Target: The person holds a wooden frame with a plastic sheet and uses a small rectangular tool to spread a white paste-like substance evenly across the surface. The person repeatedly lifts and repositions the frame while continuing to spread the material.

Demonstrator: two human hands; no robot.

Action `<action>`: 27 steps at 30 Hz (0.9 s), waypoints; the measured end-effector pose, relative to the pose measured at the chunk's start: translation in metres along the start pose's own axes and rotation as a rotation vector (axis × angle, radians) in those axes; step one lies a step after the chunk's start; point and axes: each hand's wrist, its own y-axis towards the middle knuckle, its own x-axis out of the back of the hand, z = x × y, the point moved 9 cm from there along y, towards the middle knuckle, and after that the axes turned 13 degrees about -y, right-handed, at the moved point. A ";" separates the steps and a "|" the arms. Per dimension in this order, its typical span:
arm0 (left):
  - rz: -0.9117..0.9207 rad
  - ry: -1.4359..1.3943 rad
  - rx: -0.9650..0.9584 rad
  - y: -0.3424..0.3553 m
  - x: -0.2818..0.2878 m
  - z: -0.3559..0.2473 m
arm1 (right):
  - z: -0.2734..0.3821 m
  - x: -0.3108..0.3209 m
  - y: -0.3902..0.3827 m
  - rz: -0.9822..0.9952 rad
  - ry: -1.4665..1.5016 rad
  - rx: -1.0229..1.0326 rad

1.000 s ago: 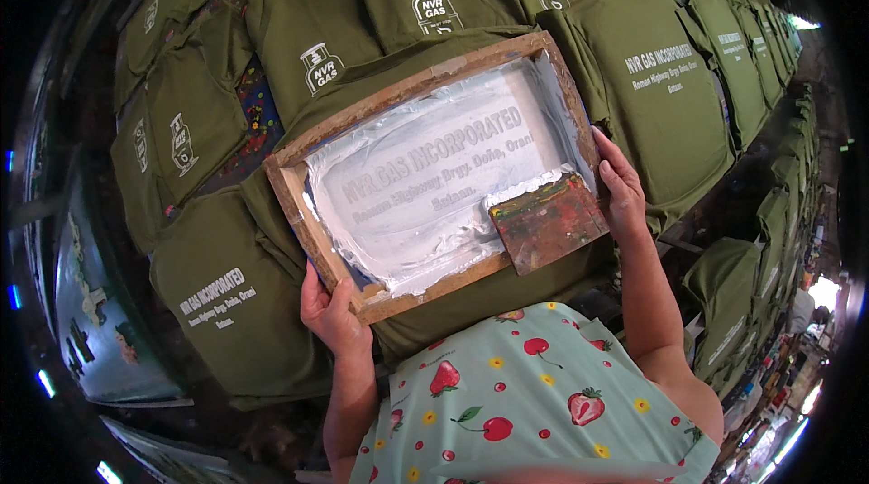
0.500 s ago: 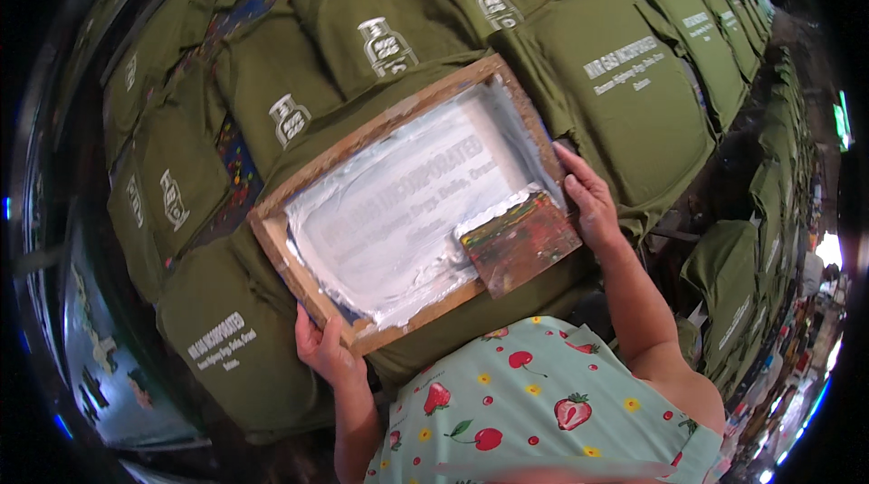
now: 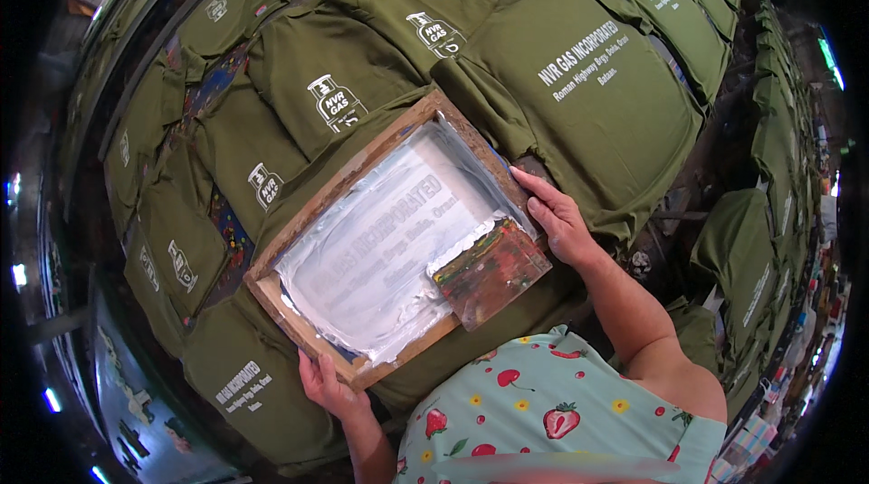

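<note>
The left hand (image 3: 333, 389) grips the lower-left corner of the rectangular brown wooden screen frame (image 3: 416, 341) with white-coated mesh, and the right hand (image 3: 557, 217) its right rail, both closed on the wood, over olive-green printed shirts (image 3: 579, 76). The flat, paint-stained reddish-brown board (image 3: 491, 276) overhangs the lower rail; excessive tilt could slide it off, smearing white paint on fabric.

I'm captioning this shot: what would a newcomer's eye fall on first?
Probably the frame in the middle, smeared inside with white paint, held near its lower left corner by the left hand and on its right side by the right hand. A paint-stained board lies over its lower right corner. Green garments with white prints spread around.
</note>
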 end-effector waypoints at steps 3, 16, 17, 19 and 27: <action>0.014 -0.001 0.002 0.000 -0.001 -0.002 | 0.003 0.000 -0.001 -0.001 -0.007 0.003; -0.095 -0.039 0.007 -0.001 0.007 0.008 | -0.008 0.002 0.001 -0.018 0.040 -0.066; -0.084 -0.037 -0.018 -0.001 0.006 0.008 | -0.012 0.004 0.001 -0.031 0.043 -0.104; -0.073 -0.076 -0.030 -0.002 0.004 0.008 | -0.013 0.005 0.002 -0.027 0.050 -0.105; 0.001 -0.103 -0.075 -0.002 -0.009 0.005 | -0.016 0.011 0.002 -0.038 0.035 -0.078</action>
